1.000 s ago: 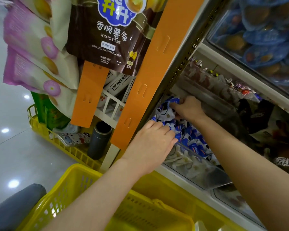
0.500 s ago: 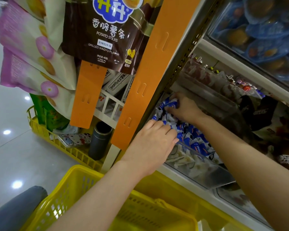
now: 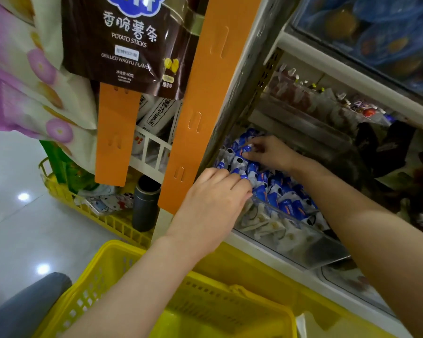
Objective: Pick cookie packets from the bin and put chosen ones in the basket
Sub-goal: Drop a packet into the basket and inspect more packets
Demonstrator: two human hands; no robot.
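Note:
A clear plastic bin (image 3: 303, 242) on the lower shelf holds several blue-and-white cookie packets (image 3: 286, 201). My right hand (image 3: 274, 154) reaches into the bin's far left end, and its fingers pinch a cookie packet (image 3: 244, 150) on top of the pile. My left hand (image 3: 213, 206) lies over the bin's near left corner. Its fingers curl down onto packets there, with a blue one showing at the fingertips; the palm side is hidden. The yellow basket (image 3: 117, 252) sits directly below my arms, open side up.
An orange hanging strip (image 3: 205, 101) and a metal shelf upright stand just left of the bin. Snack bags (image 3: 130, 40) hang above left. A second yellow basket (image 3: 103, 220) with a dark flask (image 3: 144, 203) sits on the floor. More bins fill the shelves to the right.
My right hand has shifted a little among the packets at the bin's far end, fingers regrasping. My left hand has stayed at the bin's corner.

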